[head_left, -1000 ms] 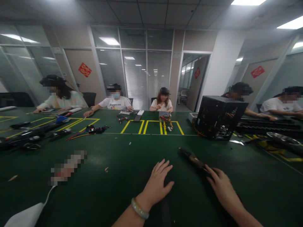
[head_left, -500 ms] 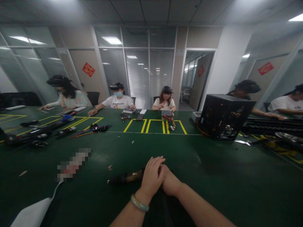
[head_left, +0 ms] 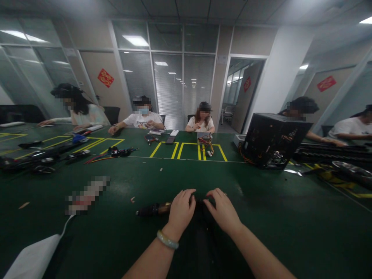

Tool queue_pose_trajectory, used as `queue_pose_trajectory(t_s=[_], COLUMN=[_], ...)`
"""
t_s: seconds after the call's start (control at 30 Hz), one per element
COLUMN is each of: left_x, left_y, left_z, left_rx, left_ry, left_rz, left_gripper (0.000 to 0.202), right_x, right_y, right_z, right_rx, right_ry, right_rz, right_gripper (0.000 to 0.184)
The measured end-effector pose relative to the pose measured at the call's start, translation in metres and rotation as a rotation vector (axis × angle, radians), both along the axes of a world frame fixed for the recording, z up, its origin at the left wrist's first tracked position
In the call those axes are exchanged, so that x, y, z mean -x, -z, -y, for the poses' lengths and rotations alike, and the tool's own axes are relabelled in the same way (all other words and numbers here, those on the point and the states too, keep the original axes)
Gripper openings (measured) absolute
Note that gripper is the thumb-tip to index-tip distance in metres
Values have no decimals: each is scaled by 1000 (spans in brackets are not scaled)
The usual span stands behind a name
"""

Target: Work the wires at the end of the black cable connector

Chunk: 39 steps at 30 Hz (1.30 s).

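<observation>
A dark tube-shaped tool with a black tapered end and a brownish, glossy barrel lies on the green table, pointing left. My left hand, with a pale bangle at the wrist, curls over its right part, fingers bent and thumb facing right. Opposite it, my right hand has its fingers and thumb bent towards a dark piece between the two hands. Against the dark table I cannot make out what this piece is. A long black shape runs towards me between my forearms; its outline is unclear.
To the left, a white box-like object has a cord leading to a blurred strip. Beyond stand a black computer case and a wired power unit. Cables and dark parts lie at the far left. Several people sit around the table.
My hands were clasped together over the tool; now they have parted, the right hand moving rightwards. The view has shifted slightly downwards.
</observation>
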<state>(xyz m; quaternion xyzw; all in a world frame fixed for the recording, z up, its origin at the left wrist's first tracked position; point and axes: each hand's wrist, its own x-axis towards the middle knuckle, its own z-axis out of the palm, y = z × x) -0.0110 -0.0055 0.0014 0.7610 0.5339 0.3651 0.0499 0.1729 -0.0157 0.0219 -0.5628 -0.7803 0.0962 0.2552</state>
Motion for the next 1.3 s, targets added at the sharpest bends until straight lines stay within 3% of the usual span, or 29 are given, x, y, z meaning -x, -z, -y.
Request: queue_pose_trajectory(t_s=[0.13,0.3,0.47,0.57,0.7,0.87,1.03,1.13,1.23,1.3], left_x=[-2,-2,-1,1,4,6,5,2,1,2], left_y=[-2,-6,1,8,11,6,1,-1,-3,-4], left_z=[3,6,4,3,3,4,-1,-5,-8,-8], left_rx=[52,89,57,14,47,84,107,68,46,48], left_ry=[37,89,72,27,-13,9,19,-18,-17,18], left_rz=[-113,-210,-219,-225,-223,-236,-234,-228,-230,-236], left_gripper=[24,28,30,37,40,41,36,39,38,38], right_x=[-6,1,-6,-20,-39,-52,-65,-68,-62,-55], right_y=[6,11,18,24,30,31,33,36,41,43], right_z=[13,17,16,12,0,-15,-24,-24,-21,-18], right_rx=[188,160,207,310,454,411,267,355,463,436], right_ry=[32,7,-2,-16,-71,44,211,146,12,-24], right_rz=[98,111,37,-162,-600,-936,-1225,-1211,-1022,-852], right_gripper=[19,9,3,3,13,32,35,35,35,33])
